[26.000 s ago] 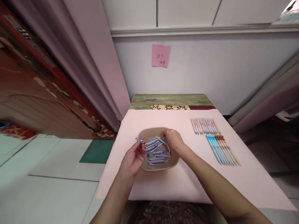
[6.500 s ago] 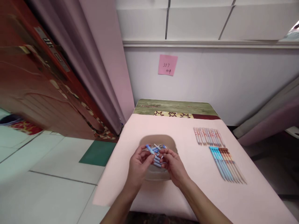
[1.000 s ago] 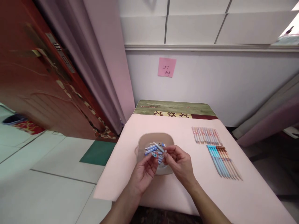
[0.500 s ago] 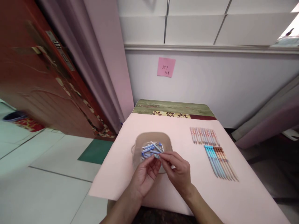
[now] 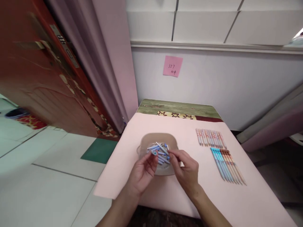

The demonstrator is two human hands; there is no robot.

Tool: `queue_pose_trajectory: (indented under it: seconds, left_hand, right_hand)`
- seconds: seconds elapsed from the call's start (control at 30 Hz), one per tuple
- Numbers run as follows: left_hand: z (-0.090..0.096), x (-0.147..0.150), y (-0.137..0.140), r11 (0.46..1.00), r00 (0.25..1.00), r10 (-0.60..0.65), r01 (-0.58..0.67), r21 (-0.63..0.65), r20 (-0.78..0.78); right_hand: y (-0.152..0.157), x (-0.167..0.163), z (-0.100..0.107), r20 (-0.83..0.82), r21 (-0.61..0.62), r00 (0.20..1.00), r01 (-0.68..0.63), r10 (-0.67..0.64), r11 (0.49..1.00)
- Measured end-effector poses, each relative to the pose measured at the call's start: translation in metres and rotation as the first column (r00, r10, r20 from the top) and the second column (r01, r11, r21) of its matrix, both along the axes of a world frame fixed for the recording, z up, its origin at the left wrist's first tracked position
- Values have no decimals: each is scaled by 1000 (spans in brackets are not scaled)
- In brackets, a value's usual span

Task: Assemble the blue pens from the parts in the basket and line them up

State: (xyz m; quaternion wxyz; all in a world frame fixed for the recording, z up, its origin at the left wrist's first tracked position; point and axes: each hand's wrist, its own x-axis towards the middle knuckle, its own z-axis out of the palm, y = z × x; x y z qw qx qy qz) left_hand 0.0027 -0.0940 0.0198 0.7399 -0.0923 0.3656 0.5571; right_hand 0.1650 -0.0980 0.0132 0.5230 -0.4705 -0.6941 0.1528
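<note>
Head camera, nearest first: the left hand [image 5: 142,173] pinches a small blue-tipped pen piece [image 5: 154,153] between thumb and fingertips, right over the near rim of the tray [image 5: 144,143]. Beside it, the right hand [image 5: 188,170] has its fingers curled together over the tray's near right side; what they grip cannot be told. Loose blue pen parts [image 5: 161,154] fill the tray. Right of the tray lie the blue and brown pens [image 5: 228,165], then the pale pens [image 5: 210,138] farther back. Left of the tray, the pink cloth's [image 5: 132,132] edge is close.
</note>
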Motion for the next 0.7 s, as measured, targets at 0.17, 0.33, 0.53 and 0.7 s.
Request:
queue_pose_trajectory:
  seconds: [0.17,0.33,0.53,0.7]
  left_hand:
    - [11,-34,12,992,993,116,-114,55,-18]
    - [13,-45,11,992,993,115,-114,61,-12]
    - [8,-53,7,991,990,136,-135,24,-29]
    - [11,-57,9,990,990,140,-139,19,-32]
  right_hand:
    - [26,-7,-4,418,-382,876,-70,240,922]
    - [46,-44,-17,633,-590,579,-70,515,804]
    - [48,-82,-31,679,-587,496,-77,542,806]
    - [48,-83,-27,664,-574,545,-69,512,816]
